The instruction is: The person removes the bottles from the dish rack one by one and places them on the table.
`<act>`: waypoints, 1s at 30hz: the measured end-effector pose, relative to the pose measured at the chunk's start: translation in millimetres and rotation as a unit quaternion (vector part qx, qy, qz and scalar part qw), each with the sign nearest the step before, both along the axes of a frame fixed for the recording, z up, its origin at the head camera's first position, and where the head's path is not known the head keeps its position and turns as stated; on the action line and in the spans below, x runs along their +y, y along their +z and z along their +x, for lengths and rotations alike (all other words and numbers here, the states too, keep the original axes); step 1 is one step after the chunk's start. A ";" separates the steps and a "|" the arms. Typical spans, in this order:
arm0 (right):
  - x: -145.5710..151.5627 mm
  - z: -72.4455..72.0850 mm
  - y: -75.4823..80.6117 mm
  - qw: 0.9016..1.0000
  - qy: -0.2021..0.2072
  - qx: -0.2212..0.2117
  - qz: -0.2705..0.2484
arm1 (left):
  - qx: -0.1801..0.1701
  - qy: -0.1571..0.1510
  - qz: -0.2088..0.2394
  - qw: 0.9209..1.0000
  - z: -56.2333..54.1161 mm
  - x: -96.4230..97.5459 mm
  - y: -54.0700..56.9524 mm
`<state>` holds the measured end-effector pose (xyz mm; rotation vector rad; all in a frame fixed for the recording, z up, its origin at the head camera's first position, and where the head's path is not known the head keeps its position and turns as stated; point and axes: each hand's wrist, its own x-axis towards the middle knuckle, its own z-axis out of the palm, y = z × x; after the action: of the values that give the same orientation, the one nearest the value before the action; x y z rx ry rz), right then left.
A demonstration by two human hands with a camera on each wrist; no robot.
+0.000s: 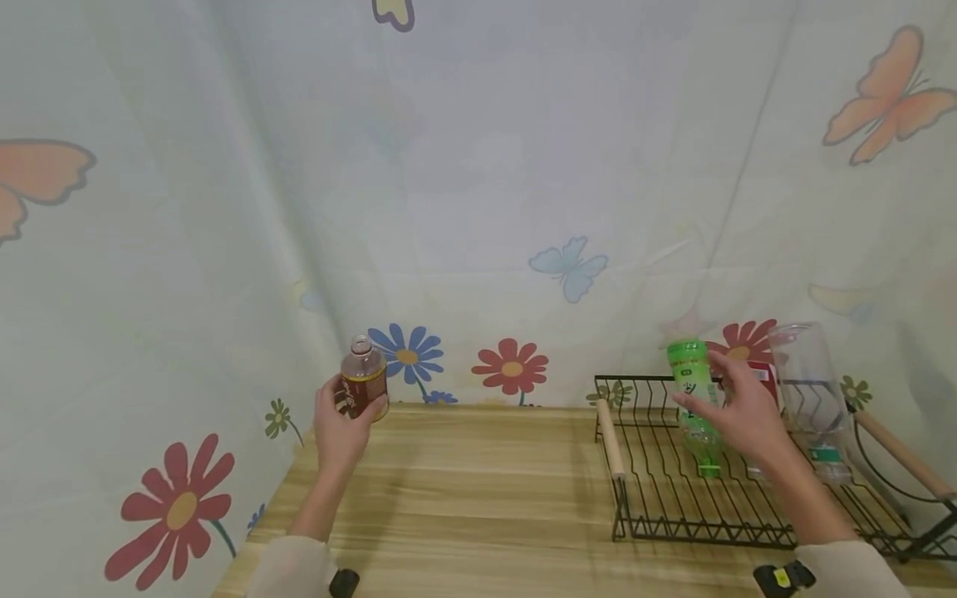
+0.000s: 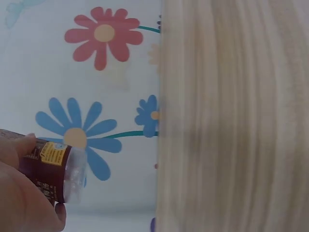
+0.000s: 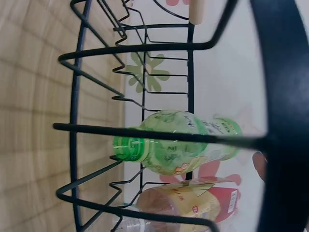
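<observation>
In the head view my left hand (image 1: 344,423) grips a small bottle (image 1: 365,386) with a dark brown label and a yellow band. It is upright, its clear neck uncapped, held above the table's back left. Its lower end shows in the left wrist view, with the fingers around the label. My right hand (image 1: 748,411) has its thumb and fingers spread by a green bottle (image 1: 689,374), overlapping it in the head view. That bottle stands neck down in the black wire rack (image 1: 673,527). In the right wrist view only a fingertip (image 3: 259,165) shows, apart from the bottle's base.
A red-labelled bottle (image 3: 212,203) stands neck down beside the green one. Farther right in the rack is a large clear bottle (image 1: 811,382). The rack has wooden handles, one (image 1: 611,440) at its left. Behind the wooden table (image 1: 478,498) hangs a flowered curtain (image 1: 478,208).
</observation>
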<state>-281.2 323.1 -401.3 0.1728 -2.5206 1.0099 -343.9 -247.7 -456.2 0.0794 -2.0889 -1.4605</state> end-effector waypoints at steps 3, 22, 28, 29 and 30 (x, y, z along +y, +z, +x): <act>0.4 -1.2 -4.1 1.000 -0.006 -0.010 0.001 | -0.009 0.007 0.000 1.000 -3.1 -1.5 -12.8; -1.9 -9.3 -28.0 1.000 -0.013 -0.013 -0.007 | -0.042 0.024 0.016 0.999 -13.9 -8.1 -57.1; -3.5 -11.7 -30.8 1.000 -0.017 -0.009 -0.009 | -0.036 0.041 0.010 0.998 -16.7 -11.0 -63.0; -4.0 -11.8 -30.8 1.000 -0.018 -0.008 -0.007 | -0.036 0.043 0.009 0.998 -16.3 -11.8 -63.5; -4.9 -11.8 -30.9 1.000 -0.019 -0.008 -0.006 | -0.037 0.045 0.008 0.998 -16.1 -12.8 -64.2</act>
<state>-293.0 318.2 -432.1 0.1141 -2.5220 1.0148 -360.0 -260.5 -520.4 0.2335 -2.1040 -1.4415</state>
